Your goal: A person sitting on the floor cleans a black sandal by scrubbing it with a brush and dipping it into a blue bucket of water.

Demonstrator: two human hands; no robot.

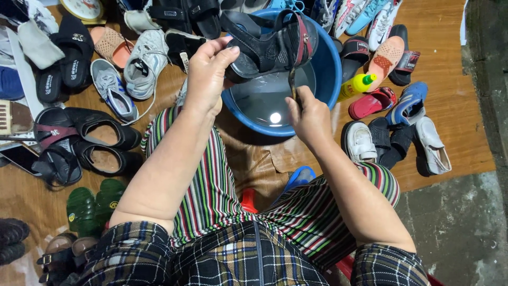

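Note:
My left hand (208, 71) grips a dark sandal with red trim (270, 45) by its heel end and holds it over a blue basin (327, 74) with water in it. My right hand (307, 114) is closed around a thin dark brush handle (292, 82) that points up to the sandal's underside. Both hands are above the basin's near rim. My knees in striped trousers sit just below the basin.
Many shoes lie around on the brown floor: black sandals (87, 137) and green slippers (92, 204) at left, grey sneakers (129, 74) behind them, white shoes (360, 140), a red slipper (373, 101) and a yellow bottle with green cap (355, 86) at right. Grey concrete lies far right.

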